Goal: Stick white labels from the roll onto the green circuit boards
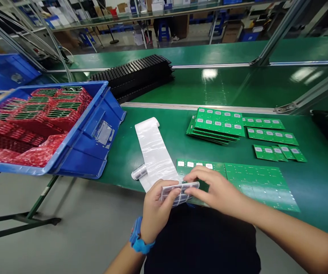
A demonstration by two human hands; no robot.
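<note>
In my left hand (pixel 160 201), which wears a blue watch, is a strip of printed labels (pixel 173 193), pinched between thumb and fingers. The thumb and forefinger of my right hand (pixel 213 188) close on the strip's right end; whether a single label is lifted there, I cannot tell. Its white backing paper (pixel 156 152) trails away over the table, and a small label roll (pixel 139 172) lies beside it. Just beyond my hands is a green circuit board panel (pixel 198 164) with white labels along its top row. To its right lies a panel without labels (pixel 260 184).
A stack of labelled panels (pixel 219 122) stands farther back, with smaller labelled boards (pixel 272 135) to its right. On the left, a blue crate (pixel 95 125) holds boards in red bubble wrap (pixel 44 152). Black slotted racks (pixel 141 76) lie behind, on the green table (pixel 115 163).
</note>
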